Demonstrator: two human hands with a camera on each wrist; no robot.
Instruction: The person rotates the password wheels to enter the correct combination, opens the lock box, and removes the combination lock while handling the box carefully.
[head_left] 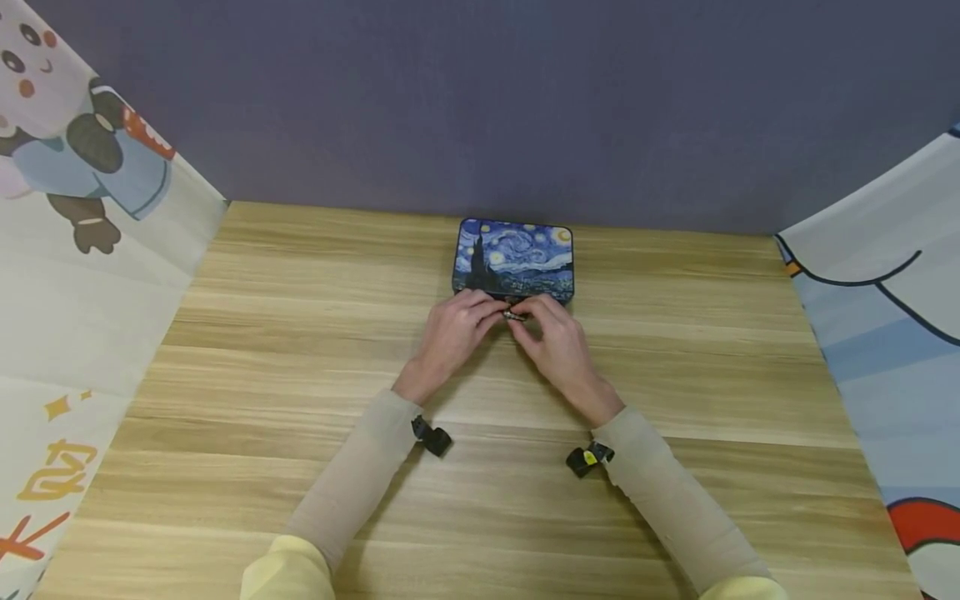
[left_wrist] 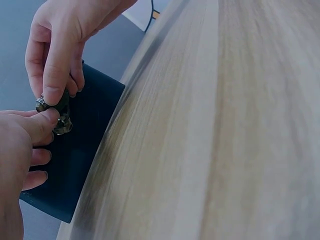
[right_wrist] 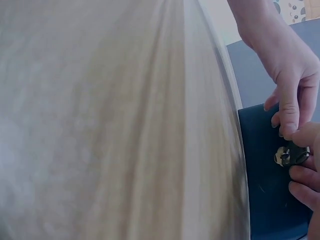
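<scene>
A dark blue box with a starry night painting on its lid stands near the back edge of the table. At its front side is a small metal clasp, partly hidden by fingers. From the left, my left hand pinches the clasp between thumb and fingertips. My right hand pinches the same clasp from the right, its thumb and index finger nearly meeting the left ones. In the right wrist view, a shiny rounded end of the clasp shows against the plain blue side of the box. The lid lies down flat.
The wooden table spreads around the box on both sides and in front. A dark grey-blue panel rises right behind it. Printed cloths with cartoon figures hang at the left and right. Black camera straps sit on both wrists.
</scene>
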